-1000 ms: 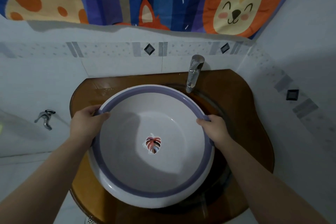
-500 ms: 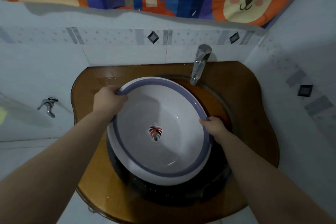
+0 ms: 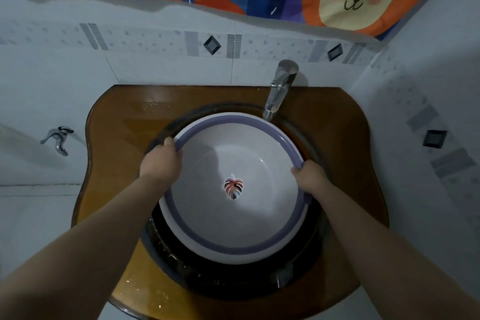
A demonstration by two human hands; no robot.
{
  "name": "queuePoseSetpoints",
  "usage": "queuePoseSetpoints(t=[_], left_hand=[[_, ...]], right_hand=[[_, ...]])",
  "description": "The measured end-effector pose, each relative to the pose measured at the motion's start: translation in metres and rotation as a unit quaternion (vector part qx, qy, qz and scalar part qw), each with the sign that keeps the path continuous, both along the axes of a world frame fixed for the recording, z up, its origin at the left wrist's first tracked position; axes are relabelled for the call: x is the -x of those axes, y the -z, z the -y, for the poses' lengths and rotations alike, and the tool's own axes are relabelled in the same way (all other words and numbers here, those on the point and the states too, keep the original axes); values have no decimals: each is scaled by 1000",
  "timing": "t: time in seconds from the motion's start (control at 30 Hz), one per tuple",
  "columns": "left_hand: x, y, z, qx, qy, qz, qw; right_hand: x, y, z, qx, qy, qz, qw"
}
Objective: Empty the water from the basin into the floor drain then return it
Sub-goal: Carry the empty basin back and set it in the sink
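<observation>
Both hands grip the rim of the basin (image 3: 233, 218), a white bowl with a purple band and a leaf sticker on its bottom. The left hand (image 3: 161, 161) holds the rim on the far left side, its fingers (image 3: 168, 143) curled over the edge and pressed together; the right hand (image 3: 310, 175) clasps the rim on the right in the same way. The basin sits in or just above the dark round sink (image 3: 228, 280) set in the brown counter (image 3: 122, 153), its far edge just beside the spout of the tap (image 3: 279, 91). Whether it already rests on the sink or hangs a little above it cannot be told. No water shows inside, so the emptying looks done and this seems to be the return step. The next move calls for settling the basin level in the sink, clear of the tap, then letting go of the rim with both hands.
</observation>
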State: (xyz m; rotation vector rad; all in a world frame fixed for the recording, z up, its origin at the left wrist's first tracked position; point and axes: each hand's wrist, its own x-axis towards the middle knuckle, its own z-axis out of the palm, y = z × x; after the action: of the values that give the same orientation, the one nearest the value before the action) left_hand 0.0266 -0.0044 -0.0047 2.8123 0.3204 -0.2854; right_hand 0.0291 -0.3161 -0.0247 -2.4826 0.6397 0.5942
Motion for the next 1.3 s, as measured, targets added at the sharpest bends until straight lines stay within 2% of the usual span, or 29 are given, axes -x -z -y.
queuePoseSetpoints(t=[0.23,0.5,0.7,0.83,1.17,1.3], left_hand=[[3,21,10,-8,-27,-61,998],[2,23,7,57,-74,-49,994],[5,19,2,14,-57,-109,992],[10,21,-2,-10,-61,-144,988],[18,21,-2,-8,-47,-191,981],[8,14,-10,-6,-42,-91,995]], right_hand=[[5,2,0,34,-19,14,999],[11,8,0,27,-42,55,997],[10,7,-7,89,-65,125,986],[-12,4,-9,99,-99,160,977],[-20,5,-8,107,-116,134,978],[-10,6,-6,83,-105,66,989]])
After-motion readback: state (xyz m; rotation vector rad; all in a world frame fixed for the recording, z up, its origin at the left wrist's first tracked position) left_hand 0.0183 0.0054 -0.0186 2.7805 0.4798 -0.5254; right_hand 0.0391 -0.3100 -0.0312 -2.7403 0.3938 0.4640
